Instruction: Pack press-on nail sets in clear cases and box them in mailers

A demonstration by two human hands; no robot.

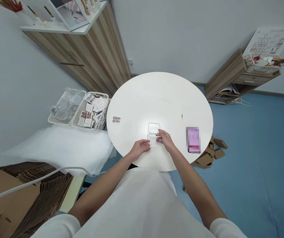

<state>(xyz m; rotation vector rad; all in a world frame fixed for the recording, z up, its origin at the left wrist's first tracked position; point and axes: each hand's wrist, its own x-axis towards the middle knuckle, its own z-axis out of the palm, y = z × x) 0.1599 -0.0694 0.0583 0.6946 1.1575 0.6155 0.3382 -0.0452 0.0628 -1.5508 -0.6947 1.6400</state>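
A small clear plastic box (pixel 153 134) lies open on the round white table (pixel 157 99), lid part towards the far side. My left hand (pixel 140 148) pinches its near left edge with closed fingers. My right hand (pixel 165 138) grips its right side, fingers curled on the plastic. A small card of press-on nails (pixel 116 119) lies apart at the table's left edge. A phone (pixel 193 139) rests on the table to the right of my right hand.
Two baskets, one with clear plastic boxes (pixel 66 105) and one with nail cards (pixel 91 110), stand on a white-covered surface at left. Flat cardboard (pixel 27 195) lies lower left. Small cardboard boxes (pixel 211 153) sit on the blue floor. Wooden cabinets stand behind.
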